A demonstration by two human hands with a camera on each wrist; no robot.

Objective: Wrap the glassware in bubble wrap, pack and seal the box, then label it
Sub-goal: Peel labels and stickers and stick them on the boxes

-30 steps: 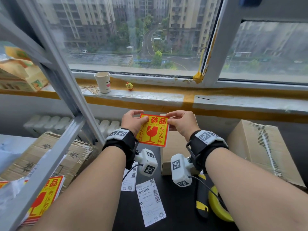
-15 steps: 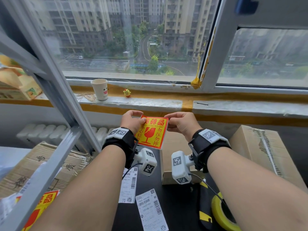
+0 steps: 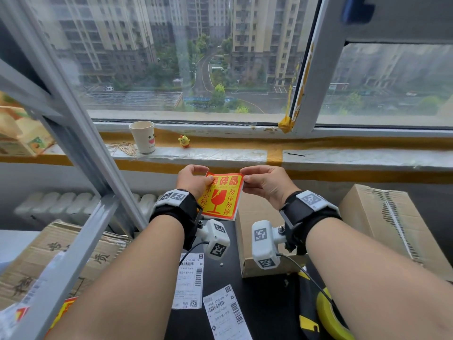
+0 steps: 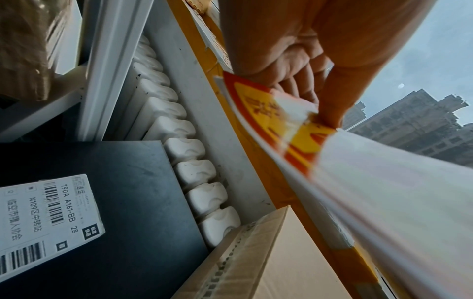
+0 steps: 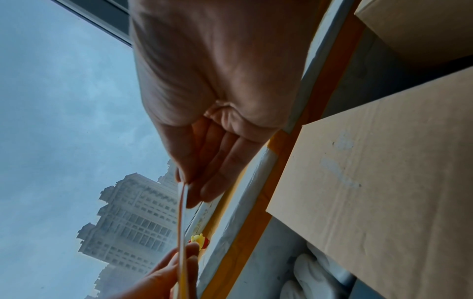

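Since a second before, the red-and-yellow fragile sticker (image 3: 220, 196) had tilted further, its top edge curling back between the two hands, while the window scene sat lower in the head view.

Largest in that view was the window (image 3: 186, 57), filling the whole upper half, with a taped sill (image 3: 210, 153) running across the middle. A grey metal shelf frame (image 3: 81, 148) slanted down the left side. At the right edge lay a big cardboard box (image 3: 387, 222); a smaller cardboard box (image 3: 257, 231) sat at centre on the black table (image 3: 267, 305), directly below the sticker and apart from it. Flattened cardboard (image 3: 49, 256) filled the lower left.

Both hands were raised at the centre of the frame — the left hand (image 3: 192, 179) pinched the sticker's upper left corner between thumb and curled fingers, and the right hand (image 3: 266, 184) pinched the upper right corner, thumb against forefinger. In the left wrist view the fingers (image 4: 302, 85) were curled behind the sheet, where a white backing strip showed. In the right wrist view the sticker appeared edge-on, nipped at the fingertips (image 5: 204, 188).

Two shipping labels (image 3: 190, 278) lay on the table at lower centre (barcodes up). A yellow tape roll (image 3: 328, 317) sat at the lower right. On the sill stood a paper cup (image 3: 142, 136) and, smallest, a yellow toy figure (image 3: 184, 141).
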